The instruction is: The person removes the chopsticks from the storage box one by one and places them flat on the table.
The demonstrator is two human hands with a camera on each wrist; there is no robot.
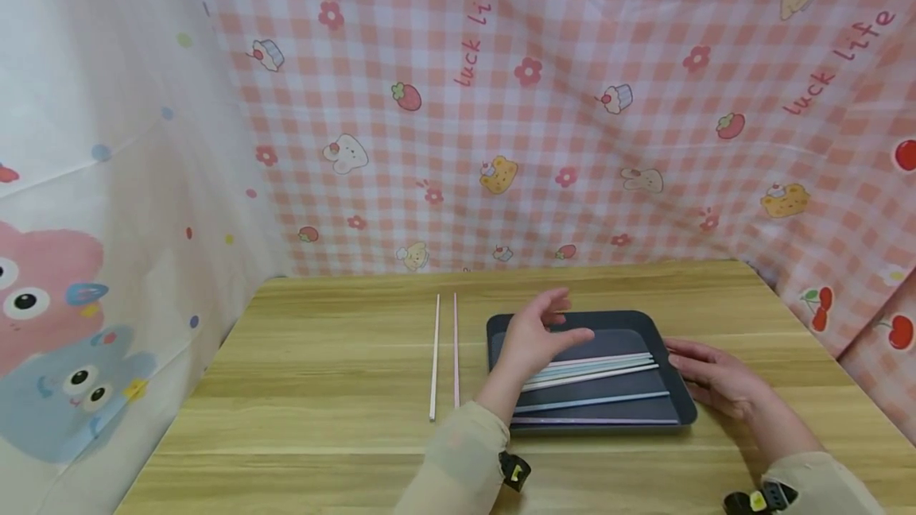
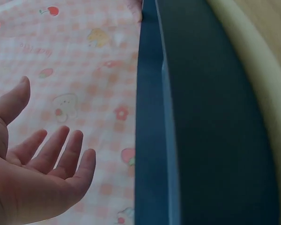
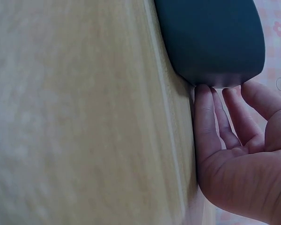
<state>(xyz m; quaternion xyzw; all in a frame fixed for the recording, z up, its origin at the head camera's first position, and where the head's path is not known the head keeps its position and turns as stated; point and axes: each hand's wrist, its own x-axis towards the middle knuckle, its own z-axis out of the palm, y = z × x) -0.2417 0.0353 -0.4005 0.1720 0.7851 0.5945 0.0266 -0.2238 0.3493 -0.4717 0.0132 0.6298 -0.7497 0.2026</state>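
A dark grey rectangular tray lies on the table, holding several pale chopsticks in pink, white and blue tones. Over the tray's left part, my left hand is raised with thumb and fingers spread, and it hides some of the chopsticks' left ends. Nothing is in that hand in the left wrist view. At the tray's right end, my right hand touches the outer wall with its fingertips. The right wrist view shows its fingers fairly straight against the tray, low by the tabletop.
Left of the tray, a white chopstick and a pink chopstick lie apart on the wooden table, nearly parallel and pointing away from me. A pink checked cloth hangs behind, and a white printed cloth hangs at the left.
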